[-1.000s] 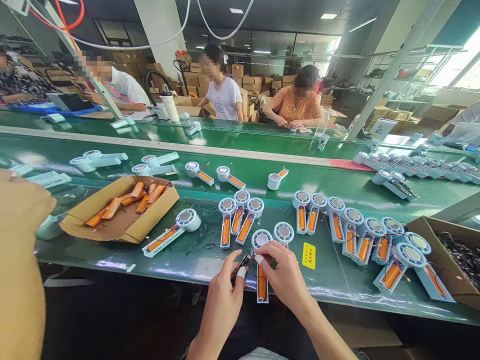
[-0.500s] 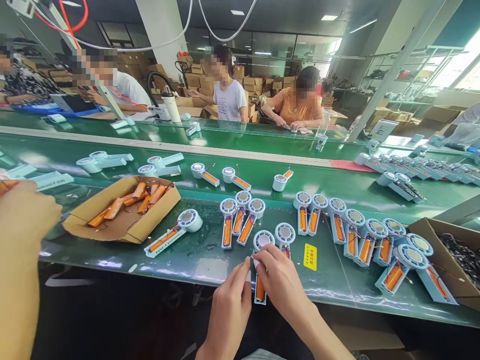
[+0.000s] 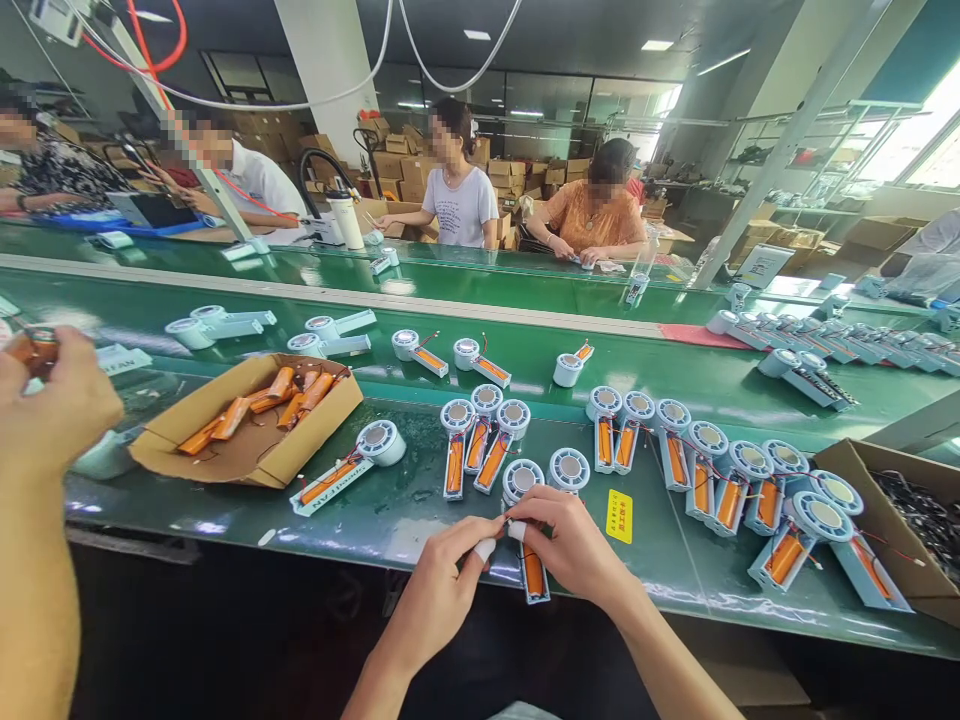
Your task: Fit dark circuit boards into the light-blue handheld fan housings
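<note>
An open pale-blue fan half [image 3: 529, 530] with orange battery lies flat at the bench's near edge.

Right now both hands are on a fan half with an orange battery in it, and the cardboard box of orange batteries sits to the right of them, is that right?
Not quite. The head view shows the left hand and right hand on the fan half with its orange battery, but the cardboard box of orange batteries sits to their left, not their right.
</note>
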The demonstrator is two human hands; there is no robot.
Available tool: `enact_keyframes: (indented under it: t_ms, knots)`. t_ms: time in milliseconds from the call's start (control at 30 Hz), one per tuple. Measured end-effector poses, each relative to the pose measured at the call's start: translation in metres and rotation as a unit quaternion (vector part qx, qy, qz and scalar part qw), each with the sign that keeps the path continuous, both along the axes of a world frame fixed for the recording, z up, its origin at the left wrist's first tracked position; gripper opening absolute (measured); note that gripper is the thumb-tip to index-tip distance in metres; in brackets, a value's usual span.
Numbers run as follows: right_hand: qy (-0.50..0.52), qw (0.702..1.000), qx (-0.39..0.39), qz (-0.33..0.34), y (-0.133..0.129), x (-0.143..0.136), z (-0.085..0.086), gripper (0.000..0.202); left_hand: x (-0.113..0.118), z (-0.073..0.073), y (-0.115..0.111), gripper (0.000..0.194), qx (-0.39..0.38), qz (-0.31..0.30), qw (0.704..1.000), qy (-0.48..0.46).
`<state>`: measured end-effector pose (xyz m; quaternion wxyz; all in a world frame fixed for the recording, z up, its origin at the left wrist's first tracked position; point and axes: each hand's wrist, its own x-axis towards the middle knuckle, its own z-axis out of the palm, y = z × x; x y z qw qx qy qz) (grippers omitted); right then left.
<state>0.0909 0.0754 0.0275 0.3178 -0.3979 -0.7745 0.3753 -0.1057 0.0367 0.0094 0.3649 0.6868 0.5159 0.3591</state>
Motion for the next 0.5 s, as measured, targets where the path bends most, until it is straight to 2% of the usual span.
enact_keyframes:
  t_ms: [167, 233, 333, 400, 500]
  knots:
    - [-0.039, 0.998, -0.005, -0.051, -0.009, -0.003, 0.003, 0.025, 0.013, 0.006, -0.007, 0.033, -0.010, 0.055, 0.998, -0.012]
    - [-0.034, 0.996, -0.055, -0.056, -0.011, -0.002, 0.006, 0.023, 0.019, 0.012, -0.015, 0.036, -0.026, 0.065, 0.997, -0.029]
    - [0.028, 0.986, -0.148, -0.072, -0.010, 0.003, 0.006, 0.026, 0.025, 0.019, -0.023, 0.044, -0.089, 0.068, 0.990, -0.084]
    - [0.091, 0.972, -0.203, -0.079, -0.006, 0.006, 0.002, 0.027, 0.028, 0.016, -0.022, 0.048, -0.129, 0.103, 0.977, -0.137]
    - [0.168, 0.943, -0.279, -0.065, -0.003, 0.008, -0.003, 0.028, 0.033, 0.004, -0.011, 0.044, -0.140, 0.152, 0.965, -0.161]
